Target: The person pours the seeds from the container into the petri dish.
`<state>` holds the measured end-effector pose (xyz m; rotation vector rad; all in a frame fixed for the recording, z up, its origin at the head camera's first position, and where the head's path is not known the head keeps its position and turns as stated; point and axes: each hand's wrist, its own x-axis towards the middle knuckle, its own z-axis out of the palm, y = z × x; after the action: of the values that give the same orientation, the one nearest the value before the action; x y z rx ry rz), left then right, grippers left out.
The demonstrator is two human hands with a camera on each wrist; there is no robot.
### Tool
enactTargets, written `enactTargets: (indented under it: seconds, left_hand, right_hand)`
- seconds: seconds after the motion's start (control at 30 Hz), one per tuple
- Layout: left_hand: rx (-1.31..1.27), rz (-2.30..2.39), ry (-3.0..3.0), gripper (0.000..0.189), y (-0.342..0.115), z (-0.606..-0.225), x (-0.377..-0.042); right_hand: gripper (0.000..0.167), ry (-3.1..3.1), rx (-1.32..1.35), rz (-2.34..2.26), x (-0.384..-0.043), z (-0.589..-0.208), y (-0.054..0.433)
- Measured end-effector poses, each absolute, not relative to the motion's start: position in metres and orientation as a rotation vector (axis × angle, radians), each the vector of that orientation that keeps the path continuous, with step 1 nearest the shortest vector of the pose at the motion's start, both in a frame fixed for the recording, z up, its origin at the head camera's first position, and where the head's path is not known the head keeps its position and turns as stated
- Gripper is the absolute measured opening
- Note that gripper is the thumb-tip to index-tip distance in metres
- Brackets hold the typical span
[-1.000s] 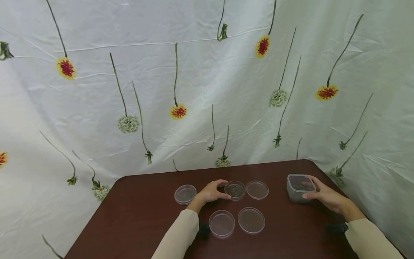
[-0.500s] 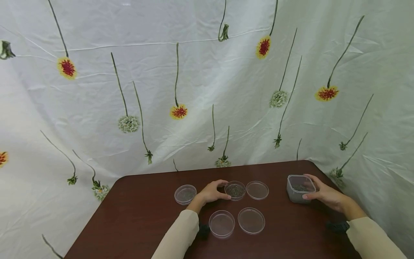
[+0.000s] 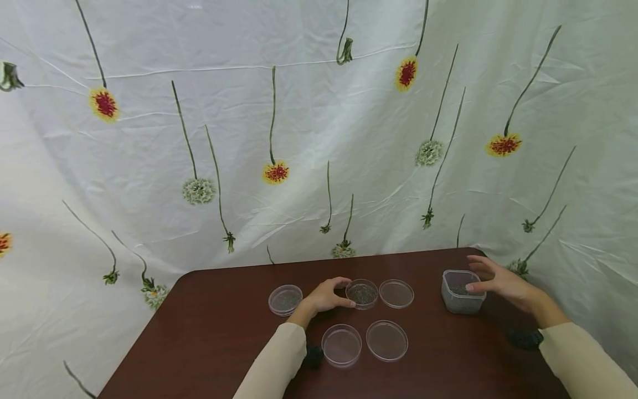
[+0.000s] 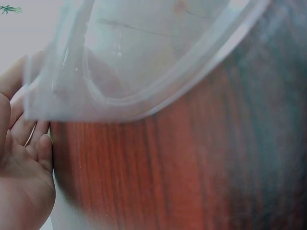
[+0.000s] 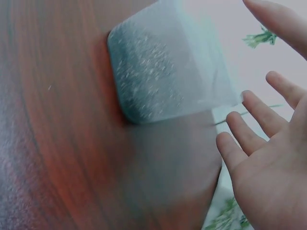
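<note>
My left hand (image 3: 326,296) holds a clear petri dish (image 3: 363,294) of dark, fine, herb-like bits between thumb and fingers. In the left wrist view, a blurred clear plastic rim (image 4: 158,103) fills the foreground and partly covers the hand (image 4: 24,163). On the right stands a see-through plastic tub (image 3: 462,302), with dark bits in its lower part. Over the tub's right side, my right hand (image 3: 503,285) has its fingers spread. The right wrist view shows that hand (image 5: 268,143) apart from the tub (image 5: 153,72), with nothing in it.
A shallow clear dish (image 3: 396,293) lies just right of the held one. Two more, a left dish (image 3: 341,344) and a right dish (image 3: 387,340), lie nearer. A clear lidded-looking dish (image 3: 286,300) sits left. Behind the brown table (image 3: 224,332) hangs a flowered cloth (image 3: 309,122).
My right hand has let go of the tub, its fingers lifting and spreading away from the rim. My left hand and the dishes have stayed in place.
</note>
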<state>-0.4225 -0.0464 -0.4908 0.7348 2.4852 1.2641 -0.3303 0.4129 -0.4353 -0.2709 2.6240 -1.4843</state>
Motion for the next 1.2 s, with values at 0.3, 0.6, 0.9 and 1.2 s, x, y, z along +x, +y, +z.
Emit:
enactTargets:
  seconds: [0.3,0.6,0.9,1.2]
  left_hand:
    - [0.722,1.280,2.481,0.065,-0.046,-0.493,-0.423]
    - [0.717,1.286,2.480,0.065,-0.046,-0.493,-0.425]
    - [0.698,1.296,2.469,0.066,-0.047,-0.494,-0.425]
    - [0.672,1.330,2.452,0.065,-0.047,-0.491,-0.422]
  right_hand:
    - [0.094,2.728,-0.275,-1.437,-0.338,-0.419,0.398]
    - [0.095,2.762,-0.342,-1.386,-0.342,-0.406,0.375]
    - [0.091,2.738,-0.512,-1.441,-0.349,-0.409,0.341]
    - [0.094,2.660,-0.617,-1.484,-0.363,-0.416,0.303]
